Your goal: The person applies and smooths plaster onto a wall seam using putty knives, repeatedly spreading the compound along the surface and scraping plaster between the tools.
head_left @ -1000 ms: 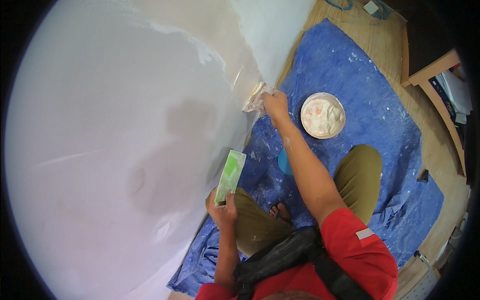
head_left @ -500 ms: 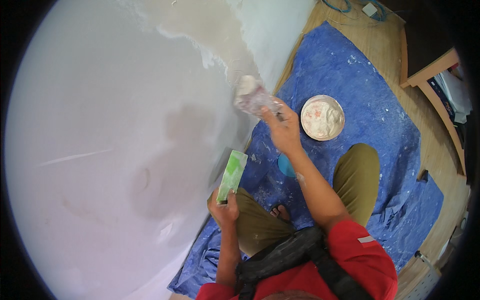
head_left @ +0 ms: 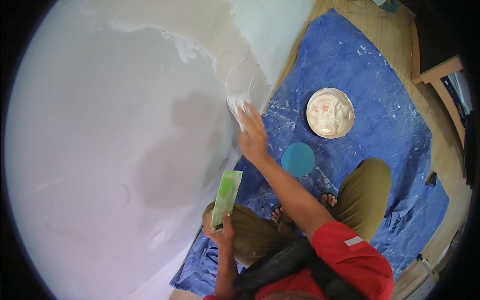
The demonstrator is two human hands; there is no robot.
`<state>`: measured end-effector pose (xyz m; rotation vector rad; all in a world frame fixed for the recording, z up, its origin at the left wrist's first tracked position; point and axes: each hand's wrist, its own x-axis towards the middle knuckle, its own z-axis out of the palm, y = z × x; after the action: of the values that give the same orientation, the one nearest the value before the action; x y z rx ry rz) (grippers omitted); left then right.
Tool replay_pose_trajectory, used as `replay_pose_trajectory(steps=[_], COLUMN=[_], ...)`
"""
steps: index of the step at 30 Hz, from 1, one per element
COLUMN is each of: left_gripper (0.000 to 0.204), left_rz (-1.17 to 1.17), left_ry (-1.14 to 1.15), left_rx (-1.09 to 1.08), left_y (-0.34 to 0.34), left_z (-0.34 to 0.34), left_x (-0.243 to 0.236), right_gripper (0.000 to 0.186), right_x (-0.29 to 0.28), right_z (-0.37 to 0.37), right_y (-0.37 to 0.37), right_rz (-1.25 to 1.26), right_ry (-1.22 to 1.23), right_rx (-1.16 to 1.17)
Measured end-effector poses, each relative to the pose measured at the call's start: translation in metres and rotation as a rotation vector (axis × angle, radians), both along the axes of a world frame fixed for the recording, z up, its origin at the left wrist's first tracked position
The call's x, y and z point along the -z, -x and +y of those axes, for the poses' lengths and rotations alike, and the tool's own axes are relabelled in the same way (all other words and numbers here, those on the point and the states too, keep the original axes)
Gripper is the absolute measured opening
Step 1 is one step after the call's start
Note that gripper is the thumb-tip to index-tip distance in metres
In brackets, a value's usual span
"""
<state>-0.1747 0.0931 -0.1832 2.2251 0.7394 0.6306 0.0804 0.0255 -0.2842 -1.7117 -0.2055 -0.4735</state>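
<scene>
My right hand (head_left: 254, 136) grips a putty knife (head_left: 235, 106), its broad blade smeared white and laid against the wall (head_left: 90, 125). The knife is blurred, and my fingers cover its handle. Around the blade, the lower end of a beige patch of wet filler (head_left: 210, 35) shows thin curved ridges. In my left hand (head_left: 220, 234), near my left knee, is a green rectangular putty spreader (head_left: 226, 195) with whitish smears, held upright and apart from the wall. On the right stands a round tub (head_left: 309, 120) of creamy filler (head_left: 330, 112) with pinkish spots.
A blue tarp (head_left: 345, 60) spotted with white covers the wooden floor (head_left: 372, 32) along the wall. A round teal lid (head_left: 298, 160) lies on it between the tub and my feet. Wooden furniture (head_left: 442, 70) holding papers stands at the far right.
My right hand has brought the putty knife down and left onto the wall, its blade now flat there. The teal lid has come into full view. The left hand sits slightly lower with the green spreader.
</scene>
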Motion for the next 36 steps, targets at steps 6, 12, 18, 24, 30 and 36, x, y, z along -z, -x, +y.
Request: replay_pose_trajectory(steps=[6, 12, 18, 24, 30, 36], left_gripper=[0.022, 0.024, 0.038, 0.042, 0.045, 0.044], left_rz=[-0.010, 0.188, -0.173, -0.132, -0.104, -0.147], left_ry=[0.027, 0.216, 1.090, 1.180, 1.146, 1.139], left_rx=[0.032, 0.089, -0.041, 0.030, 0.091, 0.128], left_y=[-0.015, -0.053, -0.105, -0.120, -0.122, -0.124], left_z=[-0.001, 0.013, -0.014, -0.035, -0.034, -0.034], left_x=[0.007, -0.001, -0.023, -0.033, -0.033, -0.032], right_gripper=[0.029, 0.025, 0.030, 0.034, 0.031, 0.028], right_x=[0.037, -0.026, -0.066, -0.081, -0.077, -0.077], right_z=[-0.071, -0.122, -0.147, -0.168, -0.179, -0.180], right_y=[-0.023, -0.025, 0.001, 0.010, 0.021, 0.039], right_rz=[0.673, 0.776, 0.747, 0.678, 0.689, 0.612], right_ry=[-0.506, -1.041, -0.948, -0.901, -0.821, -0.403], right_rx=[0.007, -0.280, -0.367, -0.433, -0.441, -0.442])
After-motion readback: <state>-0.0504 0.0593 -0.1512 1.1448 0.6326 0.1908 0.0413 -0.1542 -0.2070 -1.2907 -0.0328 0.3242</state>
